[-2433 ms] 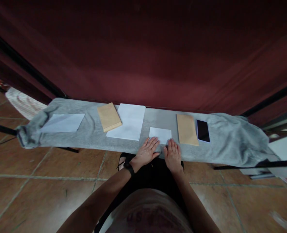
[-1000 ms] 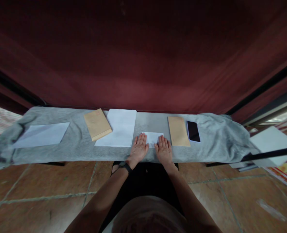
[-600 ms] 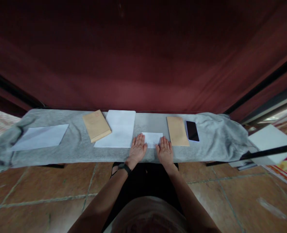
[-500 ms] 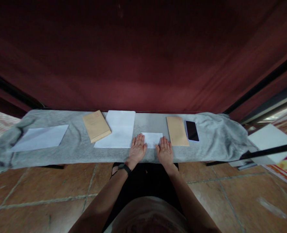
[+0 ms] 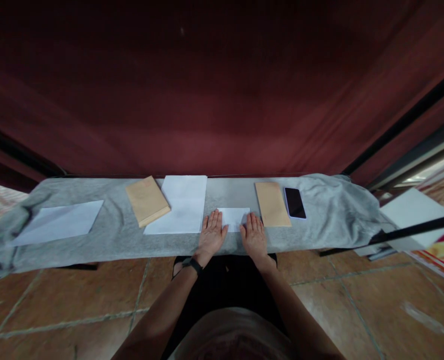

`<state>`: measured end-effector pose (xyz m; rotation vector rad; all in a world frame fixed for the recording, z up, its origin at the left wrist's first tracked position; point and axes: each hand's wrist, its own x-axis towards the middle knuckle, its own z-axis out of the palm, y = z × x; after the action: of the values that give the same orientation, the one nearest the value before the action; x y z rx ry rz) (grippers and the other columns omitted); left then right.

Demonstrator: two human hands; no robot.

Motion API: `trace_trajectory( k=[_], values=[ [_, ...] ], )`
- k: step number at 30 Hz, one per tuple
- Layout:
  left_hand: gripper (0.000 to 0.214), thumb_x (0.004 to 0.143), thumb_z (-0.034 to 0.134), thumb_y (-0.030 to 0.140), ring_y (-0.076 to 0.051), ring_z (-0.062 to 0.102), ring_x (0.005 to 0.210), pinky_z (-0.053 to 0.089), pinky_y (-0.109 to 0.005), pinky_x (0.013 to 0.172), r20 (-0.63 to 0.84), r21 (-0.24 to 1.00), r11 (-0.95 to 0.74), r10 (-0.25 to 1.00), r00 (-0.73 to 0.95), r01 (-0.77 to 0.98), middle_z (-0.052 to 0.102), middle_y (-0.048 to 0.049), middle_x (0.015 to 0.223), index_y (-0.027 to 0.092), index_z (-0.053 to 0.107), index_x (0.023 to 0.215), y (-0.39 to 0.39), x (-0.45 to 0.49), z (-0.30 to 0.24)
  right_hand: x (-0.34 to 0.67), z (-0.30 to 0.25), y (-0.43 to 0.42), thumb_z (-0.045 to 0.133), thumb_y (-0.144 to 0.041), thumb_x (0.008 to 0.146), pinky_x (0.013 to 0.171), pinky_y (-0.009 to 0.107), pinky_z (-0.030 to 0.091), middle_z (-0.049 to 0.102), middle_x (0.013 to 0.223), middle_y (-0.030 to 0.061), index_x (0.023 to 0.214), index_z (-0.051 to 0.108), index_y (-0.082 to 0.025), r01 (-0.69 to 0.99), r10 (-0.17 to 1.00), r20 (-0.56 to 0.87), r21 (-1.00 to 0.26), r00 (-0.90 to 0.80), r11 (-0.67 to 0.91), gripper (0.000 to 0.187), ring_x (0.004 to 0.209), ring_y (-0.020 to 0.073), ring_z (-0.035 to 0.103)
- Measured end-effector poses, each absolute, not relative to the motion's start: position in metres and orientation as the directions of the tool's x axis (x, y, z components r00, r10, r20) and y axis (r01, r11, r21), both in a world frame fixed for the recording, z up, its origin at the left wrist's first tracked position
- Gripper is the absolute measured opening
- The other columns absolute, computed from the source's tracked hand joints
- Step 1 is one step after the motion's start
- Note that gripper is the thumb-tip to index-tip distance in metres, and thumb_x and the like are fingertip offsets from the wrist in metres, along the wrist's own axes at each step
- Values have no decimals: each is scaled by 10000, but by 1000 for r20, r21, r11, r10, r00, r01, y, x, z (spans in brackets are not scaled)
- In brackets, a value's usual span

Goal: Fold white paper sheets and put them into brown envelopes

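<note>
A small white folded-looking sheet of paper (image 5: 234,218) lies flat on the grey cloth at the near middle of the bench. My left hand (image 5: 211,234) rests palm down on its left edge, fingers stretched forward. On its right edge my right hand (image 5: 254,236) lies flat in the same way. To the left, larger white sheets (image 5: 186,207) reach close to my left hand. A stack of brown envelopes (image 5: 146,201) partly covers those sheets. Just beyond my right hand is a single brown envelope (image 5: 273,204).
The grey cloth (image 5: 120,245) covers a narrow bench against a dark red panel (image 5: 214,110). A phone (image 5: 295,203) lies right of the single envelope. Another white sheet (image 5: 58,222) is at far left. A black bar (image 5: 424,227) crosses at right.
The view has tilted and shifted slightly. Both hands stay flat on the small paper, with no clear movement against it.
</note>
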<state>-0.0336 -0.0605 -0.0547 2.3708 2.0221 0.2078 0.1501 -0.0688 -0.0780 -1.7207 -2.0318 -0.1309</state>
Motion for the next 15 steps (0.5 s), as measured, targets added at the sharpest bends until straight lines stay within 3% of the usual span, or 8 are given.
trace_trajectory(
  k=[15],
  values=[
    [590, 1033, 228, 397, -250, 222, 1518, 168, -466, 1240, 56, 115, -163, 986, 157, 980, 277, -134, 1628, 113, 346, 1537, -61, -33, -46, 130, -52, -52, 287, -388, 1058, 1200, 464, 245, 411, 1561, 112, 1478, 462, -115, 915, 948, 203, -275, -246, 296, 531, 1461, 273, 342]
  ],
)
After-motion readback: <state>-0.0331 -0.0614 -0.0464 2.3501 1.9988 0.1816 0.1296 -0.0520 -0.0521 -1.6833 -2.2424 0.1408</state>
